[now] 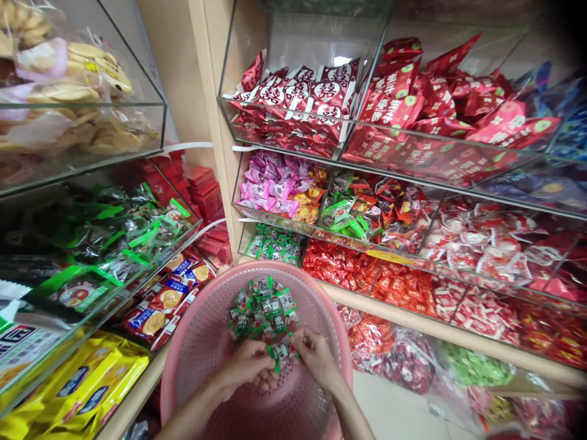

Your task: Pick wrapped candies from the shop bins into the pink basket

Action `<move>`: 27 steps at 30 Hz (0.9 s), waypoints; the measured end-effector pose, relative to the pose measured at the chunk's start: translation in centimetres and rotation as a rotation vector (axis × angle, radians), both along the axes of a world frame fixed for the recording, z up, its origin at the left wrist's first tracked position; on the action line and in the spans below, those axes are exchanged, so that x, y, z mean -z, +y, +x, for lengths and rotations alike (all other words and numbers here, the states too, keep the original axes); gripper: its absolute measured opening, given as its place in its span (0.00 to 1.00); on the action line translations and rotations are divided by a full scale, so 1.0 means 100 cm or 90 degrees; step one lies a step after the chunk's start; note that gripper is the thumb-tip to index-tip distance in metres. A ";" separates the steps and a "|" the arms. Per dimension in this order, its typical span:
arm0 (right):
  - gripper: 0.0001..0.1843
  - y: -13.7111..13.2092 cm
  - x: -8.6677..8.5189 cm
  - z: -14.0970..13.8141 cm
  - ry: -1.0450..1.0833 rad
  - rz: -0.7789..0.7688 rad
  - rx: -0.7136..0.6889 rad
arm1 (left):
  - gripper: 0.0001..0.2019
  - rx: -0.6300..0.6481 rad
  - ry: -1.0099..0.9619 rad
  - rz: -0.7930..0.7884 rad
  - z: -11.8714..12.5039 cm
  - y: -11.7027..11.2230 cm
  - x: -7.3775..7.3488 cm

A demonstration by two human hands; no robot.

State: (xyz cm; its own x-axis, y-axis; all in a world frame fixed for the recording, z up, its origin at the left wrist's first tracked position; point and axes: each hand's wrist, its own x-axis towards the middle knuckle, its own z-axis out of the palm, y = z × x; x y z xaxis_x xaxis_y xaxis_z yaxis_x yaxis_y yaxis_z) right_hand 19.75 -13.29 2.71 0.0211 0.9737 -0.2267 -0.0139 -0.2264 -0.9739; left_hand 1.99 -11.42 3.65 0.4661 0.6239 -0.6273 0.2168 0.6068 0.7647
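Both of my hands are over a pink perforated plastic basket, which stands between the shelves. My left hand is closed, its fingertips at the green end of a small wrapped candy. Pinched at the other side of the same candy is my right hand, thumb and forefinger together. Just beyond my fingers a heap of similar candies in clear and green wrappers lies in the basket. My hands partly hide the near side of the heap.
Clear bins to the right hold dark red packets, pink-wrapped candies, red candies and green-wrapped candies. Left shelves carry green-ended packets, cookie packs and yellow packs. Bagged goods sit below the right shelf.
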 end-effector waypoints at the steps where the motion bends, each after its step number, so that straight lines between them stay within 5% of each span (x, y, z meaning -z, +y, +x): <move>1: 0.20 0.000 -0.001 0.000 -0.016 0.009 -0.022 | 0.10 0.015 0.001 -0.013 0.000 -0.002 -0.002; 7: 0.20 -0.002 0.001 -0.002 -0.004 -0.028 -0.113 | 0.13 0.059 -0.011 -0.025 -0.013 -0.005 -0.008; 9: 0.21 -0.003 0.004 -0.001 0.021 -0.059 -0.106 | 0.14 0.019 -0.033 -0.036 -0.024 -0.002 -0.003; 14: 0.22 -0.003 0.007 0.000 0.034 -0.042 -0.075 | 0.09 -0.360 -0.100 -0.039 -0.052 0.027 0.009; 17: 0.21 -0.002 0.005 0.000 0.013 -0.004 -0.074 | 0.03 -0.494 -0.125 -0.048 -0.056 0.053 0.011; 21: 0.21 -0.002 0.003 -0.001 0.007 0.015 -0.054 | 0.04 -0.528 -0.127 -0.051 -0.048 0.077 0.012; 27: 0.21 -0.003 0.006 0.001 0.007 0.018 -0.051 | 0.04 -0.503 -0.086 -0.037 -0.033 0.084 0.011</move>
